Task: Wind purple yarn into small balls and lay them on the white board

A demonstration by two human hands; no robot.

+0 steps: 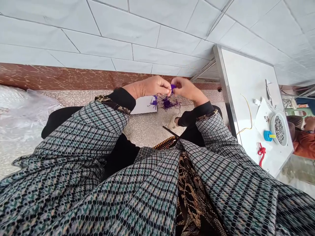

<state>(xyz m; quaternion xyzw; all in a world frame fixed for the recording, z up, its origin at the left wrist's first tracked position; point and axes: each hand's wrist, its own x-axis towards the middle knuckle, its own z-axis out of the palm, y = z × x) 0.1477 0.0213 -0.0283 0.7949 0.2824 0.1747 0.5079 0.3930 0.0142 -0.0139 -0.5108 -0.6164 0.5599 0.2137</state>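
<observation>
My left hand (150,88) and my right hand (186,89) meet in front of me above the floor, both pinched on a small purple piece (173,87) held between the fingertips. Purple threads (167,104) hang down from it in loose tufts, with a smaller tuft (154,102) to the left. Both arms wear checked sleeves with black cuffs. What the purple piece is exactly I cannot make out.
A white sheet (144,105) lies on the speckled floor below the hands. To the right stands a white table (242,85) with a round dish of small dark pieces (279,128), a blue cap (267,135), red cord (261,153) and yellow thread (249,114). Clear plastic (22,111) lies at left. Another person sits at far right.
</observation>
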